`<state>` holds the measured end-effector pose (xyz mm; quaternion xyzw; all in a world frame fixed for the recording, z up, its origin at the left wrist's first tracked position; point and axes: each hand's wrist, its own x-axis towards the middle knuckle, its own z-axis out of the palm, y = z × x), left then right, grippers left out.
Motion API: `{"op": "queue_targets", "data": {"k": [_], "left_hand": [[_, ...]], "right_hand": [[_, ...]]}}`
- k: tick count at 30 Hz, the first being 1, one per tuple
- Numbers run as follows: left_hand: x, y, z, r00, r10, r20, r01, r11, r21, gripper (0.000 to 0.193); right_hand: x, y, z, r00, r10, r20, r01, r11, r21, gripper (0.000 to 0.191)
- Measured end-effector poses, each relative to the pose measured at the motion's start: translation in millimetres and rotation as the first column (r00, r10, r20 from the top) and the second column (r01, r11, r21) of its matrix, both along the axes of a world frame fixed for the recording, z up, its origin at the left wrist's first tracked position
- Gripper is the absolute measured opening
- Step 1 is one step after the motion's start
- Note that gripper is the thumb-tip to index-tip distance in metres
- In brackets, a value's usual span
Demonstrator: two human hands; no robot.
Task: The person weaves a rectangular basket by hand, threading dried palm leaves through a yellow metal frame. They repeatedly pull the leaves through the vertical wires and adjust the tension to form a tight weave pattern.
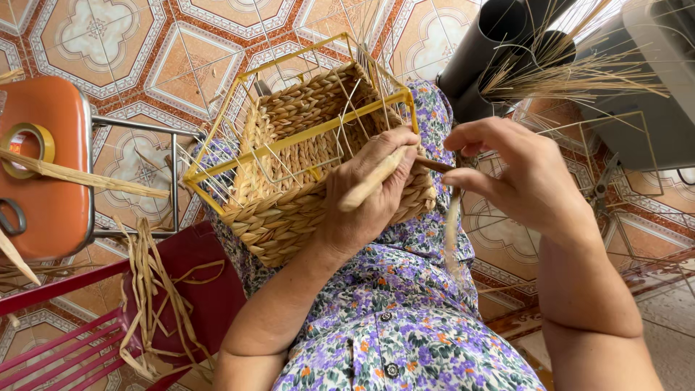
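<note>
Patterned tile floor | half-woven straw basket on yellow wire frame (304,166), light, stiff, gripped at rim | left hand (369,192) clasps wooden tool (373,179) | right hand (517,170) pinches pliable fibre strand (452,224)

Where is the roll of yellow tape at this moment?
In the head view, the roll of yellow tape lies flat at the far left on the orange stool seat, beside a dried straw strand and left of the woven basket.

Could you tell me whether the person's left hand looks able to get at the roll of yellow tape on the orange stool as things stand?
Probably not at once: the left hand is pressed on the woven basket, gripping a strand; the tape roll lies well off to the side.
</note>
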<state>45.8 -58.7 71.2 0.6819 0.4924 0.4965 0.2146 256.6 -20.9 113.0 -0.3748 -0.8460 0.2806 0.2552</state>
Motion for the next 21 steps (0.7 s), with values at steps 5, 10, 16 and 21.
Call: {"op": "queue_targets", "data": {"k": [5, 10, 16, 21], "left_hand": [[-5, -4, 3, 0.994, -0.063, 0.092, 0.068, 0.996, -0.058, 0.014], [-4, -2, 9, 0.992, -0.055, 0.112, 0.069, 0.990, -0.124, 0.013], [-11, -3, 8, 0.997, -0.074, -0.012, 0.074, 0.997, -0.012, 0.017], [-7, 1, 1, 0.993, -0.041, -0.114, 0.036, 0.998, -0.047, 0.024]], "right_hand": [[-1, 14, -10, 0.985, 0.050, 0.167, -0.066, 0.994, 0.091, 0.020], [5, 36, -8, 0.971, 0.008, 0.237, -0.067, 0.968, 0.242, 0.012], [-16, 64, -44, 0.941, -0.050, 0.336, -0.102, 0.902, 0.420, 0.018], [-21, 52, -45, 0.879, -0.223, 0.421, -0.092, 0.788, 0.609, 0.018]]}}
